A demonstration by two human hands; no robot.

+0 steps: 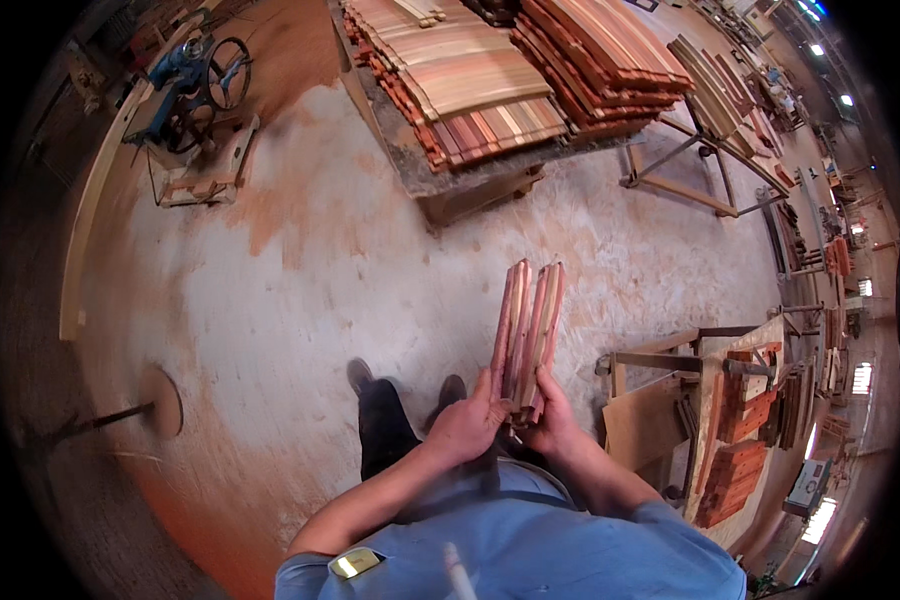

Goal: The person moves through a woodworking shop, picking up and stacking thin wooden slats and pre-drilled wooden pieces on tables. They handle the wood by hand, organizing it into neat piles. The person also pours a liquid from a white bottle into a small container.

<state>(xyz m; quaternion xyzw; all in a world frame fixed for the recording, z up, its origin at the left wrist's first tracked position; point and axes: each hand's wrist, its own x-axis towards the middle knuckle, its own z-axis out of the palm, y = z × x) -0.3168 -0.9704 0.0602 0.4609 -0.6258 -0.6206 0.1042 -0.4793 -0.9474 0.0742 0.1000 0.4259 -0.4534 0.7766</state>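
Note:
In front of my body I hold a bundle of narrow wooden slats (518,335), reddish and pale, standing on end and pointing away from me. A thin gap runs between its left and right parts. My left hand (467,425) is closed round the near left side of the bundle. On the other side, my right hand (553,420) grips the near right edge, its thumb lying along the wood. The fingers beneath the slats are hidden.
Ahead stands a table (440,182) loaded with stacked slatted panels (480,70). To the right is a workbench (705,440) bearing reddish wood pieces (732,485). A metal-framed rack (685,185) stands far right. A blue machine with a wheel (228,75) is far left, and a round disc stand (165,402) nearer left.

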